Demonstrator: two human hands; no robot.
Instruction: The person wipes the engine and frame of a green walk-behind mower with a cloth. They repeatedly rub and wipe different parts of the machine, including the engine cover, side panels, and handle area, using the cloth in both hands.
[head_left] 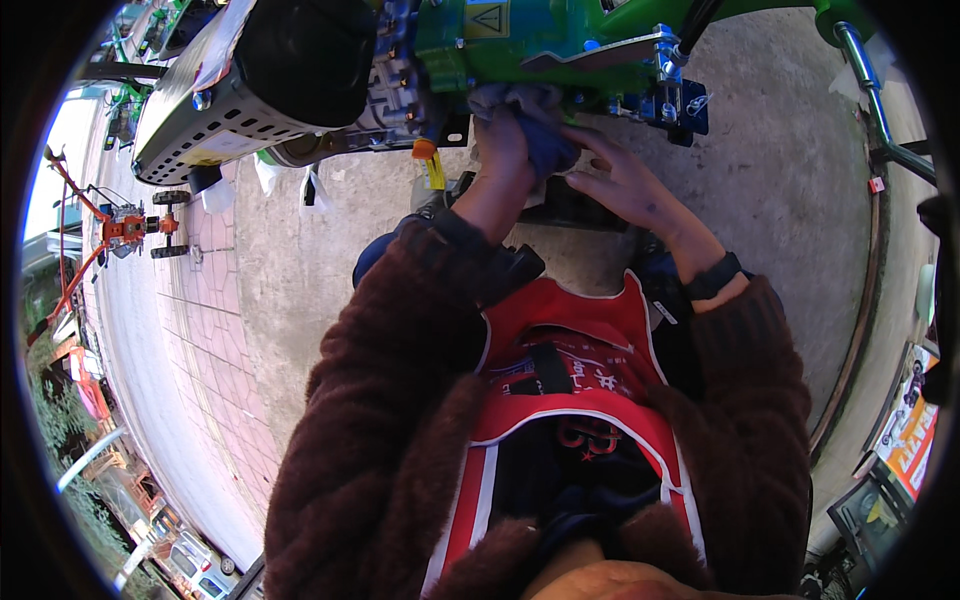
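Observation:
A blue-grey cloth point(548, 146) is bunched in my left hand point(503, 150), which is pressed up against the underside of a green machine point(545, 38). The cloth hides most of that hand's fingertips. My right hand point(628, 186) is just to the right of the cloth, its thumb and fingers parted and their tips close to the cloth's edge. Whether they touch it I cannot tell. Left of my hands, an orange cap point(424, 149) with a yellow tag point(436, 174) sits low on the engine's grey metal block point(392, 105).
A perforated guard point(215, 135) with a black cover point(310, 60) juts out at upper left. A bracket with bolts point(668, 95) sticks out right of my hands. A bent metal bar point(880, 105) stands at far right. An orange wheeled tiller point(125, 228) stands at far left.

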